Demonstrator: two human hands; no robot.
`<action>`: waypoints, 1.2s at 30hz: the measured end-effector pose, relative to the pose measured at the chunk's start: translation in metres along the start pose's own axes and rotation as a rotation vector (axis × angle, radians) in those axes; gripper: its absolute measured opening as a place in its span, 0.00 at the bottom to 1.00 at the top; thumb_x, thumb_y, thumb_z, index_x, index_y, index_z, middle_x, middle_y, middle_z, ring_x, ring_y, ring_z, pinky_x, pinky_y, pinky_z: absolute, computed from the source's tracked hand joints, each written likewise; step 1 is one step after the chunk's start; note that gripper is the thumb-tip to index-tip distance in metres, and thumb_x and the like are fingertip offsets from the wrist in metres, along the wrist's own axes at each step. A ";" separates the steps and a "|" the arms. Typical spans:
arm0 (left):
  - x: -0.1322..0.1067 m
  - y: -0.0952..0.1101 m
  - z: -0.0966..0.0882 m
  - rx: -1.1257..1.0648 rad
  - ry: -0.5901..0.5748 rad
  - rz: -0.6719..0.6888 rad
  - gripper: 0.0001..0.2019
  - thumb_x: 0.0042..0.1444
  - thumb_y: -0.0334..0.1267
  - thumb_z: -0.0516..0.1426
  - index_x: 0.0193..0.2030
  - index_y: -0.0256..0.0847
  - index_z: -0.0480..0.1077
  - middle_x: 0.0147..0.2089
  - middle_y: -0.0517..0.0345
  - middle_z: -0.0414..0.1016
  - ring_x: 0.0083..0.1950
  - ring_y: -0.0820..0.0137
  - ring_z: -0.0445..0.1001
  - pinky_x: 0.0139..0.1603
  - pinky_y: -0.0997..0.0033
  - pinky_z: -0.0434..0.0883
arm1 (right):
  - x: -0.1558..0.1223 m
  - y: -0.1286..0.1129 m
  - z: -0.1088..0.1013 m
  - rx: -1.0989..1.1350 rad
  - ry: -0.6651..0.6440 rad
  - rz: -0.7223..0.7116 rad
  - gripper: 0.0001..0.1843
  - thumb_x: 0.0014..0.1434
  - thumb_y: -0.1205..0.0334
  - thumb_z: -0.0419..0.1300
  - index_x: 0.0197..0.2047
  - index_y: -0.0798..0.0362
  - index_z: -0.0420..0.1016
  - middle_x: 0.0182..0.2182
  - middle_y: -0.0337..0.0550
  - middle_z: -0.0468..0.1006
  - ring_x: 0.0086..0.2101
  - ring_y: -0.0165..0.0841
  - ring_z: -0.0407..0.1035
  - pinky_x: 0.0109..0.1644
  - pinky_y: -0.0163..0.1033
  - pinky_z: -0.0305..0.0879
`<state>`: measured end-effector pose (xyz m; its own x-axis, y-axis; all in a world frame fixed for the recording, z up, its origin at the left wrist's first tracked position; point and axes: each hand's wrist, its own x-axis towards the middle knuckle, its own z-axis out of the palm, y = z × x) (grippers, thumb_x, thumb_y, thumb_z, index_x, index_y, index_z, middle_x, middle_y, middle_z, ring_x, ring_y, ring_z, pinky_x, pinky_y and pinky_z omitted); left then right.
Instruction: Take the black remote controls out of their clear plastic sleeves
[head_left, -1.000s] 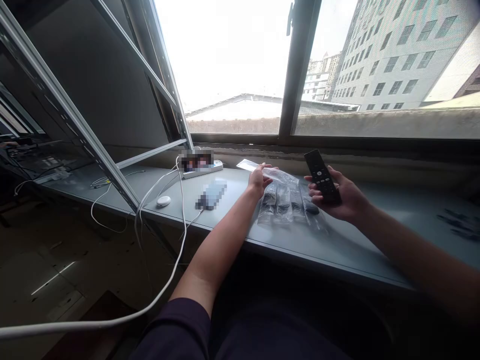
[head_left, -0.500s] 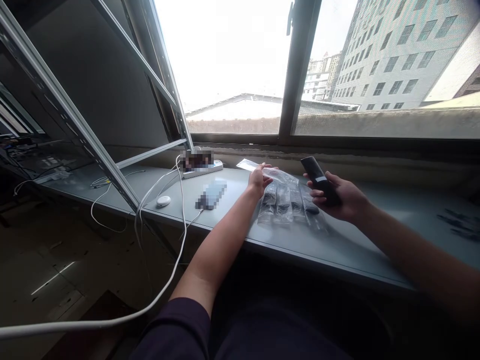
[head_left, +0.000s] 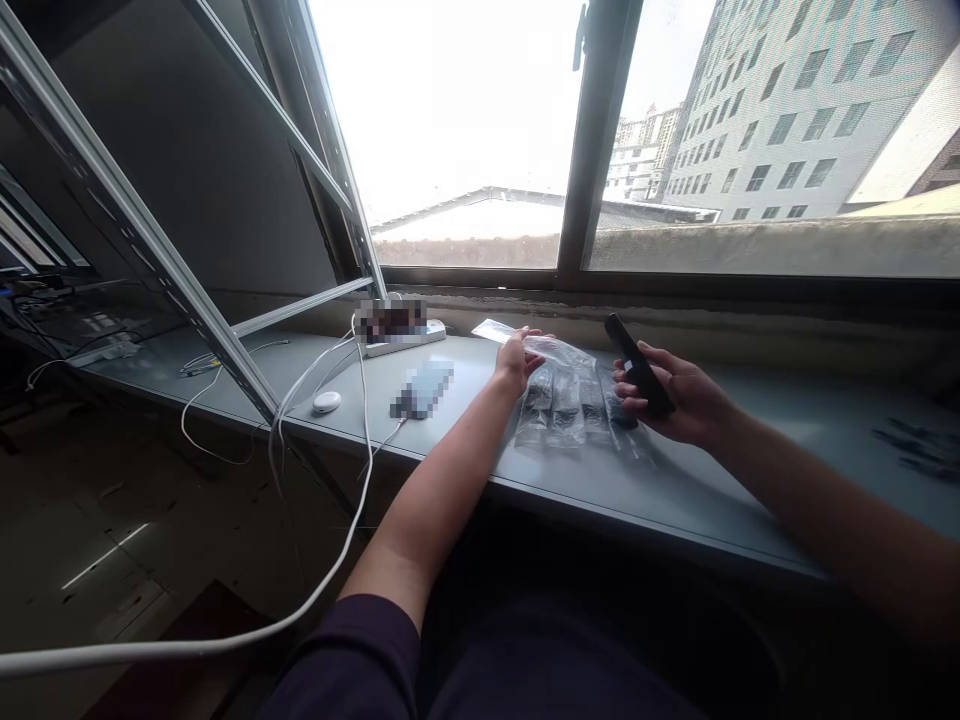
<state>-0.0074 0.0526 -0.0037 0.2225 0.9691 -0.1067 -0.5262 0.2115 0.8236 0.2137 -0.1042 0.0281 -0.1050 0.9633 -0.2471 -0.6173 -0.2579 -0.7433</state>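
My right hand [head_left: 679,400] is wrapped round a black remote control [head_left: 634,362], which is turned edge-on and points up and to the left. My left hand [head_left: 516,362] pinches the upper edge of a clear plastic bag [head_left: 564,395] lying on the grey window ledge [head_left: 675,480]. Inside the bag lie several dark remotes side by side. The held remote is just right of the bag, a little above the ledge.
Left of the bag are a blurred phone [head_left: 424,389] on a white cable [head_left: 341,520], a small white round device [head_left: 327,402] and a white power strip [head_left: 405,338]. A metal shelf frame [head_left: 150,240] slants across the left. The window frame [head_left: 592,150] rises behind.
My right hand has rolled the remote from face-up, buttons showing, to edge-on and brought it slightly lower. My left hand and the bag have stayed put.
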 end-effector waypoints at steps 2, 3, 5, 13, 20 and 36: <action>-0.001 0.001 0.000 -0.004 0.010 0.003 0.12 0.79 0.42 0.59 0.49 0.37 0.81 0.46 0.47 0.90 0.35 0.71 0.83 0.28 0.79 0.74 | 0.001 0.001 0.000 -0.009 0.010 -0.011 0.04 0.80 0.57 0.63 0.52 0.47 0.77 0.36 0.45 0.77 0.27 0.35 0.71 0.22 0.37 0.77; -0.001 0.001 0.001 -0.008 0.018 0.005 0.12 0.79 0.42 0.59 0.50 0.37 0.81 0.46 0.47 0.90 0.35 0.71 0.83 0.28 0.79 0.75 | 0.002 0.001 0.000 -0.012 0.016 -0.025 0.03 0.80 0.59 0.63 0.51 0.47 0.78 0.37 0.45 0.78 0.28 0.35 0.72 0.23 0.37 0.79; -0.003 0.002 0.002 -0.018 0.043 0.006 0.11 0.78 0.42 0.59 0.51 0.37 0.81 0.45 0.48 0.90 0.34 0.71 0.82 0.29 0.79 0.76 | 0.004 0.002 -0.001 -0.026 0.029 -0.058 0.05 0.79 0.65 0.62 0.51 0.48 0.79 0.37 0.45 0.80 0.29 0.35 0.74 0.25 0.37 0.81; -0.004 0.005 0.001 -0.131 0.152 0.000 0.10 0.77 0.43 0.66 0.49 0.36 0.81 0.43 0.50 0.86 0.33 0.74 0.81 0.32 0.79 0.80 | 0.012 0.009 -0.013 -0.329 0.046 -0.338 0.06 0.71 0.69 0.71 0.49 0.49 0.86 0.38 0.45 0.87 0.34 0.36 0.83 0.36 0.36 0.87; 0.002 0.003 -0.002 -0.202 0.172 0.028 0.06 0.72 0.36 0.71 0.50 0.38 0.81 0.44 0.54 0.83 0.36 0.75 0.82 0.35 0.81 0.84 | 0.011 0.020 -0.014 -0.685 0.090 -0.827 0.21 0.60 0.58 0.85 0.53 0.42 0.87 0.46 0.42 0.90 0.51 0.45 0.87 0.59 0.52 0.90; 0.003 0.004 0.000 -0.322 0.287 0.071 0.07 0.70 0.26 0.70 0.49 0.38 0.79 0.41 0.58 0.83 0.36 0.78 0.82 0.41 0.81 0.85 | 0.005 0.026 -0.010 -1.011 0.096 -1.196 0.10 0.66 0.51 0.81 0.48 0.34 0.89 0.68 0.45 0.80 0.73 0.59 0.72 0.78 0.75 0.73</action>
<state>-0.0090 0.0564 -0.0008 -0.0371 0.9690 -0.2442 -0.7713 0.1276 0.6236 0.2052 -0.1072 0.0016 0.1166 0.6397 0.7598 0.4598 0.6433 -0.6122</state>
